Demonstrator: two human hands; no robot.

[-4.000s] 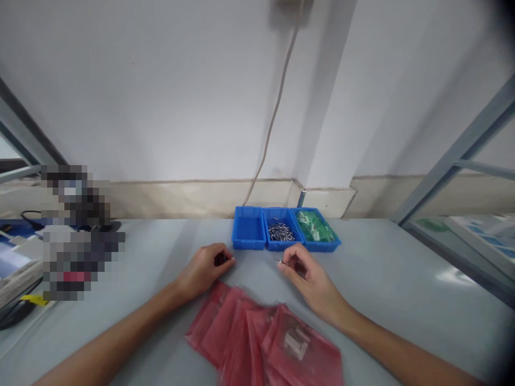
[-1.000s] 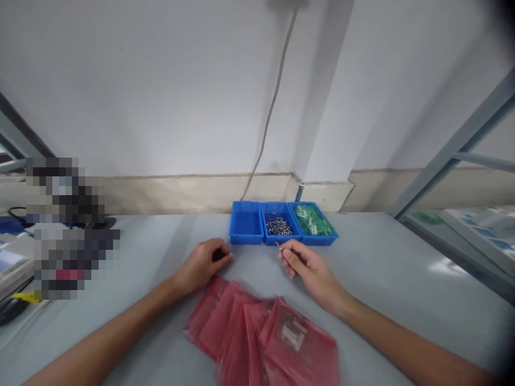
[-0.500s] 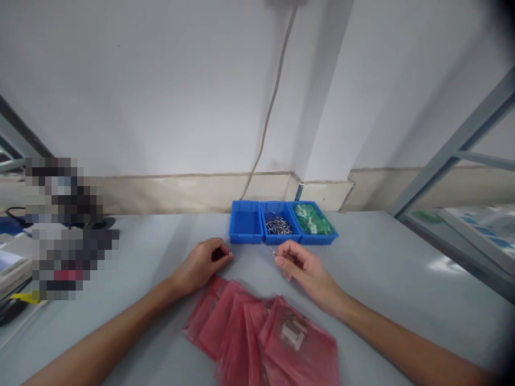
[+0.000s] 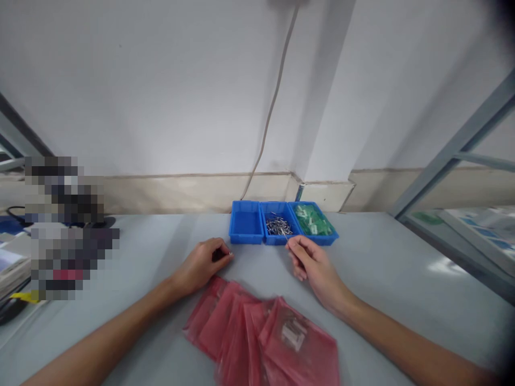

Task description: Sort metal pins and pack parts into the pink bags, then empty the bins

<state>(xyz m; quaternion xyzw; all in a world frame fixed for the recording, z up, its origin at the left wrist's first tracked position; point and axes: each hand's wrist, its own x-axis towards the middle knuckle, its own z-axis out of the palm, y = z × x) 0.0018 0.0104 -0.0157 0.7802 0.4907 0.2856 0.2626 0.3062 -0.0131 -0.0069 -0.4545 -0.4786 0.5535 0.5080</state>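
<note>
My right hand [image 4: 311, 262] pinches a slim, shiny metal pin [image 4: 284, 234] at the front edge of the middle blue bin [image 4: 277, 239]. Inside that bin lies a heap of similar metal pins [image 4: 277, 222]. My left hand [image 4: 205, 265] rests on the table left of the bins, thumb and index finger pressed together. A tiny pale bit shows at its fingertips, too small to name. Below both hands, several red plastic bags [image 4: 237, 332] lie fanned out and overlapping; the rightmost has small pale pieces [image 4: 293, 333] visible in it.
A blue bin [image 4: 246, 239] with nothing in it stands left of the pins. On the right, another blue bin [image 4: 330, 239] holds green bags [image 4: 314, 219] with white pieces. Behind rises a wall with a cable [image 4: 270, 110]. Grey metal frames [image 4: 450, 153] flank the table [image 4: 386, 257].
My right hand has moved slightly right and away from me, bringing the pin from the table to the middle bin's front edge. My left hand and the red bags have stayed put.
</note>
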